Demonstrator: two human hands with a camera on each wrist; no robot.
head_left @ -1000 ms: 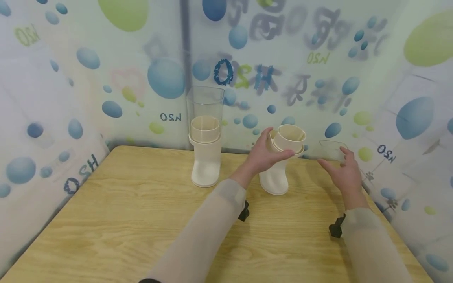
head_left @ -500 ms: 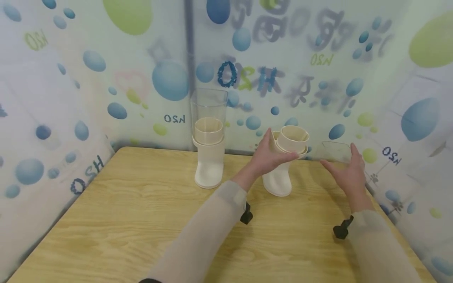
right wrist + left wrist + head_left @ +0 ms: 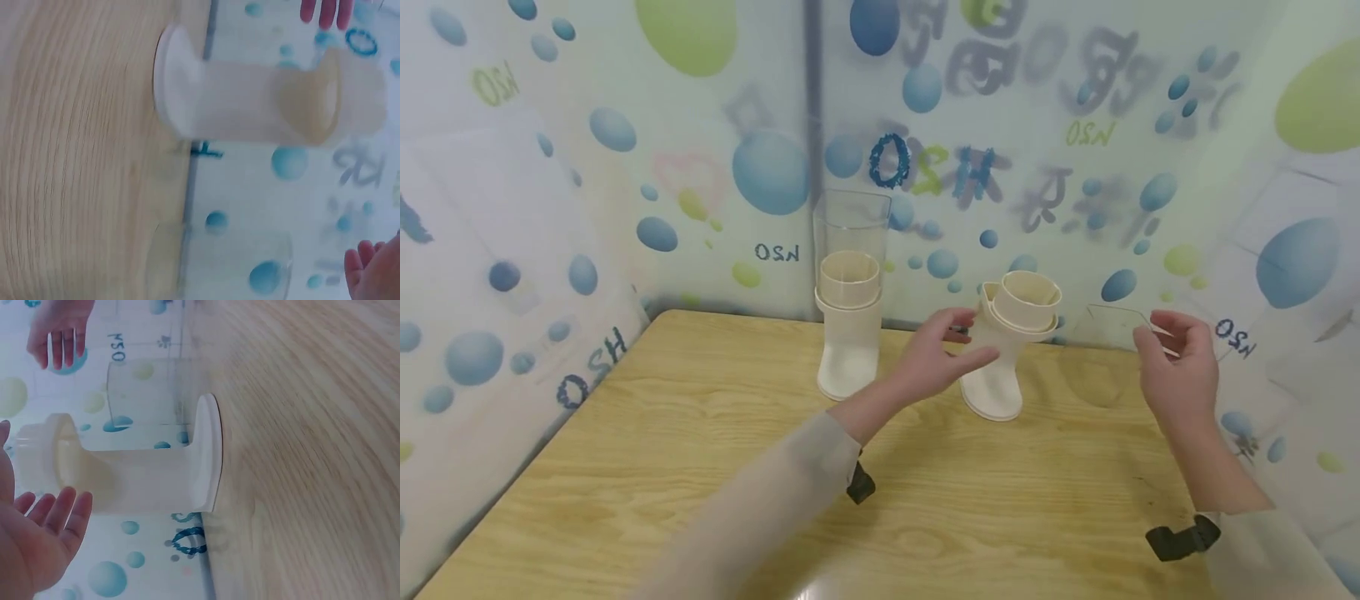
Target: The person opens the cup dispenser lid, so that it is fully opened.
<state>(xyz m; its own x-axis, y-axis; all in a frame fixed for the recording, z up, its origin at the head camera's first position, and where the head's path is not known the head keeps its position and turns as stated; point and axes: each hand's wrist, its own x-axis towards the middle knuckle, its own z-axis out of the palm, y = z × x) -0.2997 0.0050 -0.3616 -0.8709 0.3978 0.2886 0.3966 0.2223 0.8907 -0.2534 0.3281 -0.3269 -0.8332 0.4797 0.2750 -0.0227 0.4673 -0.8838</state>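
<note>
The left hand, fingers apart, has just come off the cream tubular plastic stand, leaving it ungripped and upright on the wooden table, while the right hand's loosely bent, empty fingers hang to its right, near the clear open-topped container.

Bright, diffuse light, soft shadows on the table, small glare at head view's bottom, wrist views hazy

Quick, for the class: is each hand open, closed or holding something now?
Left hand: open, holding nothing, beside a white stand.
Right hand: open, holding nothing, near a clear container.
</note>
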